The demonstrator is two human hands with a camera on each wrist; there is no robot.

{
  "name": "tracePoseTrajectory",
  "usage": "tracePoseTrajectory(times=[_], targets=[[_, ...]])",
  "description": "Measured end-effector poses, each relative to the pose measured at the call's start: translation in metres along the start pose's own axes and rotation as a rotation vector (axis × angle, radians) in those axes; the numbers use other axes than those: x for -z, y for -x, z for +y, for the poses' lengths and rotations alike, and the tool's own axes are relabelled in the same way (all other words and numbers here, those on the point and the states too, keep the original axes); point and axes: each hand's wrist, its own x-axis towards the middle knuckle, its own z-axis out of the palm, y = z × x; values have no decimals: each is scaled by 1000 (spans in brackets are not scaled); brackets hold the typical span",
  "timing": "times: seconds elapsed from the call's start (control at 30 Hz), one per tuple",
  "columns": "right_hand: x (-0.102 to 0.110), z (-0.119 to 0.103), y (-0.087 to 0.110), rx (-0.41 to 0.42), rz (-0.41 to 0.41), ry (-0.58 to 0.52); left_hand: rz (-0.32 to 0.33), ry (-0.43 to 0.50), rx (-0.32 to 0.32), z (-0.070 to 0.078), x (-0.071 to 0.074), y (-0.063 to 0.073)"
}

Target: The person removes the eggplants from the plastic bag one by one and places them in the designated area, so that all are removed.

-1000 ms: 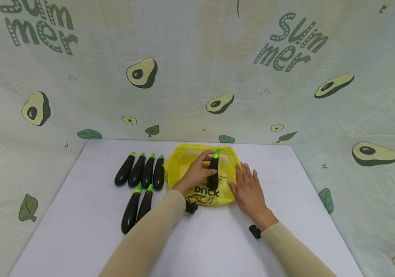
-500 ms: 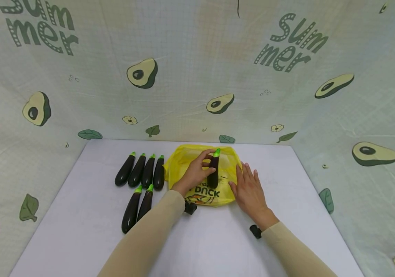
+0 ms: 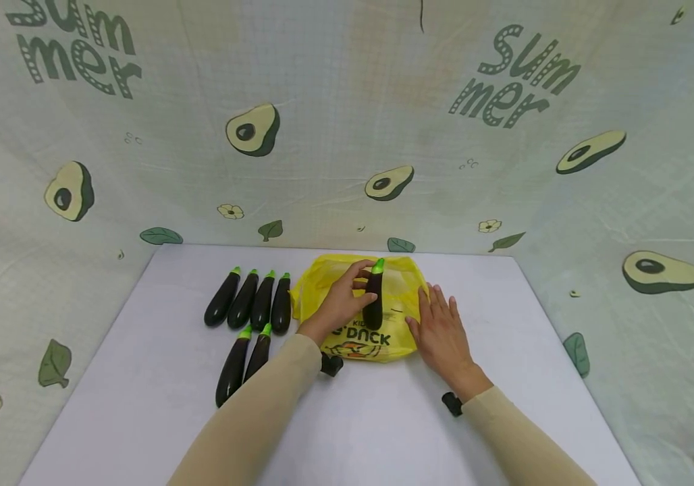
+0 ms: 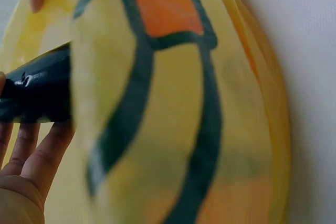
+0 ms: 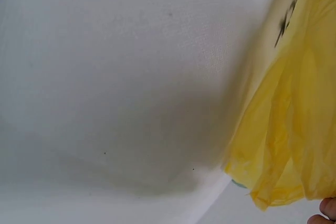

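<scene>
My left hand [image 3: 343, 299] holds a small dark eggplant [image 3: 374, 300] with a bright green stem, fingers and thumb around it, stem end up. It is at the mouth of a yellow plastic bag [image 3: 400, 331] printed with dark lettering and orange. In the left wrist view, the bag's printed wall [image 4: 178, 93] covers one end of the eggplant [image 4: 42, 85]. Nearly straight, the fingers of my right hand [image 3: 442, 335] touch the bag's right edge. The right wrist view catches only fingertips [image 5: 329, 211] beside the yellow plastic [image 5: 294, 140].
Several more eggplants [image 3: 262, 300] lie in a row left of the bag. Two others [image 3: 234, 368] lie nearer, partly behind the left sleeve [image 3: 256, 412]. A cloth with avocado prints [image 3: 323, 101] hangs behind the white table [image 3: 383, 432].
The held eggplant has shifted very slightly left and up over the bag. The right hand stays at the bag's edge, and the head view has drifted a little.
</scene>
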Motion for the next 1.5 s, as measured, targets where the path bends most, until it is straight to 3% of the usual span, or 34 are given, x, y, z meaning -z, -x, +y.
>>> tracePoseTrajectory(times=[0.77, 1.03, 1.5], targets=[[-3, 5, -4, 7, 23, -6, -19, -3, -3, 21, 23, 15], [-4, 6, -4, 7, 20, -6, -47, -51, -27, 23, 38, 26], [-4, 7, -5, 14, 21, -17, -81, -92, 13, 19, 70, 48]])
